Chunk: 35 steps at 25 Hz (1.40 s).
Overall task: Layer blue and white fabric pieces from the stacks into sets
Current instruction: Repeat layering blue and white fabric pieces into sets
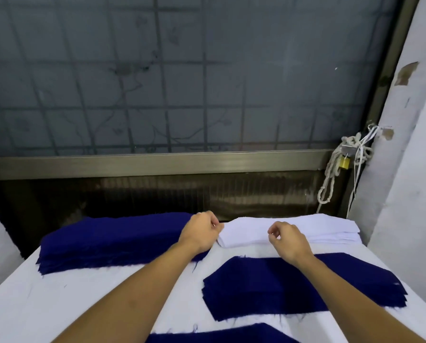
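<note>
Count: three lots of blue fabric, one lot of white, two hands.

The blue stack (112,240) lies at the far left of the table (46,305). It is thick, many-layered and dark navy, with its long axis running left to right. Its near edge is frayed, with loose threads. The white stack (306,230) lies at the far right, its long axis also left to right. It is smooth, with neatly squared layers showing at its right end. The two stacks sit end to end.

A blue pile (293,285) lies near and right of centre. It is flat and elongated left to right, with slanted ends and thready edges. One more blue piece (219,335) is cut off by the near edge of the view. The table is covered in white cloth.

The left hand (202,231) is at the left end of the white stack, fingers curled. Whether it pinches a sheet cannot be told. The right hand (288,240) is over the middle of the white stack, fingers curled toward the thumb. Its grasp likewise cannot be told.

Beyond the table is a frosted window (207,82) with a grid. At the far right are one brass padlock (344,162) and a knotted rope (328,184).
</note>
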### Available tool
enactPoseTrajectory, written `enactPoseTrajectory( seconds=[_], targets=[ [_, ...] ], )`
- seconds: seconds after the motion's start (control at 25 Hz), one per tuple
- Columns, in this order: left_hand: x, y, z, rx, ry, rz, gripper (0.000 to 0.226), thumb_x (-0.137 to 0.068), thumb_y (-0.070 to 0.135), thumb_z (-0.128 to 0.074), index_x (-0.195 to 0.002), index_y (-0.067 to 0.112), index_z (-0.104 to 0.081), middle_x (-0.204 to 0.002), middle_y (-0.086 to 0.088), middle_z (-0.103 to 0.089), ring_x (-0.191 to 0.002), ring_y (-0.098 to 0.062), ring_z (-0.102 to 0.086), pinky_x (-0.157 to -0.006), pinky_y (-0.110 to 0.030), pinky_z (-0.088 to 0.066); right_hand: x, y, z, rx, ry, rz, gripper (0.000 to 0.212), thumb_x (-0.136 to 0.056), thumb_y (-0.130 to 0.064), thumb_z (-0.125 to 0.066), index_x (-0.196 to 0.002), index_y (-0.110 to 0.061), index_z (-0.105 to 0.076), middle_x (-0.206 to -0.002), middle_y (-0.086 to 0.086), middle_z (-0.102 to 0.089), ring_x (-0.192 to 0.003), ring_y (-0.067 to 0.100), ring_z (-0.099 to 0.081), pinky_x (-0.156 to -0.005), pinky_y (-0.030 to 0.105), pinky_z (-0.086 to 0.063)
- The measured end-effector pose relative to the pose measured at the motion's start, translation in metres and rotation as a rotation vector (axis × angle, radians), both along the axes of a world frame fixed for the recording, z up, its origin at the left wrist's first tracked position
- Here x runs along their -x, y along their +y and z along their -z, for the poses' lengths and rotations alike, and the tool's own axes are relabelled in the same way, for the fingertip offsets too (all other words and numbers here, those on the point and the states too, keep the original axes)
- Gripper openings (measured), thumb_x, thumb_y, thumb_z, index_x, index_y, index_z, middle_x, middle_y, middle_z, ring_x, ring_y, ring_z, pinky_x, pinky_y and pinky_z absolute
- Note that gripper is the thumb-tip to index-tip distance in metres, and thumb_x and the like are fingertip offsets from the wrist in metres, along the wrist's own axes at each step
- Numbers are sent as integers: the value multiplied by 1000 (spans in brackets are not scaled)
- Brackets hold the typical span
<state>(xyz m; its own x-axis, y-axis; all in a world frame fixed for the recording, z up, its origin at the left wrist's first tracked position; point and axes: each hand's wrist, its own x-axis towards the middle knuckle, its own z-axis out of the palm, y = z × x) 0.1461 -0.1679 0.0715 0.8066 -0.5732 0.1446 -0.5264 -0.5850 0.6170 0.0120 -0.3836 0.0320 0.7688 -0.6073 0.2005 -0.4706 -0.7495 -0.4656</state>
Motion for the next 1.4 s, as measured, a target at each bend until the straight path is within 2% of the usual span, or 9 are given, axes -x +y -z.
enactPoseTrajectory(
  seconds=[0.24,0.48,0.68,0.76,0.84,0.96,1.08,1.24,1.4],
  targets=[
    [-24,-76,29,-156,-53,-25,33,-97,39,-66,-121,16,-66,-116,-2,-69,-100,-17,-66,-88,-32,-58,-47,-24,23,-1,29,-46,14,-96,-37,-64,-108,-31,-65,-119,-8,-62,-100,10,-59,-90,20,-50],
    [-30,-113,50,-280,-55,-92,23,-91,38,-75,-98,16,-75,-91,-4,-73,-81,-18,-70,-75,-32,-61,-65,-34,48,25,22,-56,19,-89,-52,-66,-99,-39,-57,-117,-14,-52,-105,7,-43,-88,19,-42],
    [-30,-121,63,-265,-118,-96,33,-94,36,-71,-118,13,-69,-124,-5,-64,-103,-22,-70,-86,-32,-60,-69,-36,58,42,6,-39,21,-89,-55,-65,-98,-41,-53,-116,-15,-51,-104,7,-40,-90,22,-44],
    [-30,-122,65,-283,-94,-106,32,-96,36,-68,-116,11,-70,-122,-7,-66,-99,-23,-70,-85,-34,-61,-69,-35,59,49,7,-34,21,-89,-55,-64,-98,-41,-52,-118,-14,-52,-104,7,-39,-91,23,-43],
    [-27,-121,67,-350,-157,-67,33,-100,33,-62,-124,10,-66,-127,-9,-62,-109,-24,-66,-90,-36,-59,-68,-35,60,56,19,-31,21,-90,-54,-63,-100,-41,-51,-121,-13,-52,-105,7,-38,-93,24,-43],
    [-23,-116,70,-382,-343,41,40,-105,30,-53,-141,15,-48,-145,-11,-47,-130,-26,-48,-105,-36,-48,-68,-32,58,56,15,-13,33,-89,-55,-66,-114,-42,-50,-131,-12,-49,-112,9,-41,-97,24,-42],
    [-19,-108,66,-347,-439,135,32,-107,30,-48,-137,21,-43,-143,-9,-43,-126,-25,-44,-104,-34,-44,-67,-34,53,86,-31,-18,63,-86,-55,-70,-141,-42,-40,-147,-12,-37,-131,13,-38,-108,28,-38],
    [-16,-99,57,-236,-289,252,8,-107,27,-48,-114,27,-44,-122,-2,-52,-96,-14,-57,-85,-30,-56,-67,-40,42,57,-42,-52,64,-90,-50,-68,-146,-43,-38,-154,-13,-37,-143,15,-30,-118,35,-27],
    [-13,-102,52,31,-22,160,18,-98,30,-66,-98,35,-49,-111,10,-57,-98,-11,-59,-91,-40,-56,-67,-41,37,64,-90,-50,38,-93,-44,-66,-129,-40,-54,-136,-14,-55,-127,10,-41,-110,28,-32]
  ],
)
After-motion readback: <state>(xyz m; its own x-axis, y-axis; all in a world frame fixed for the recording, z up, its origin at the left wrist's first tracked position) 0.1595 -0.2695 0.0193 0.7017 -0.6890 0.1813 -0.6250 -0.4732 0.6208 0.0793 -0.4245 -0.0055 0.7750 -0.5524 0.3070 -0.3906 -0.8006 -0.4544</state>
